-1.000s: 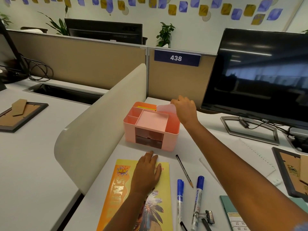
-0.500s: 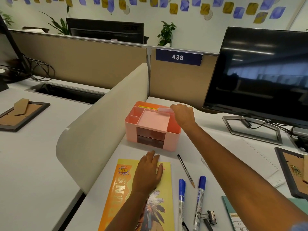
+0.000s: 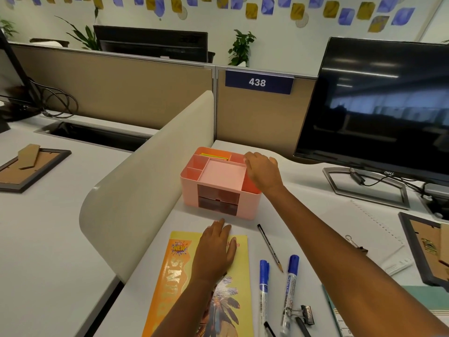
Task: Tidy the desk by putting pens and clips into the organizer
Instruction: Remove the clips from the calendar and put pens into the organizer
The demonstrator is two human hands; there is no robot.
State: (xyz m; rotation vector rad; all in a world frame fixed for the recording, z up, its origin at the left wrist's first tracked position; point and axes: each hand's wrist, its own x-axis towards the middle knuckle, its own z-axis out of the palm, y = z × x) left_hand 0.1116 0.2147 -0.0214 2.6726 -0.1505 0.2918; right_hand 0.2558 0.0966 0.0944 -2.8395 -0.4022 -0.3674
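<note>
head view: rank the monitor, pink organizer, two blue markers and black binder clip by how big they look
1. monitor
2. pink organizer
3. left blue marker and right blue marker: they look about alike, so tied
4. black binder clip, smallest even though it lies near the camera

1. One head cam, worn by the person, wide-angle, faces fwd & down over desk point(image 3: 315, 186).
2. Organizer point(image 3: 220, 181) sits approx. mid-frame, close, within arm's reach; both forearms enter from the bottom edge toward it.
3. Behind organizer: "438" sign point(image 3: 258, 81). Right of it: monitor point(image 3: 379, 105). Markers point(image 3: 264, 285) lie nearer the cam than organizer, at the bottom of the frame.
</note>
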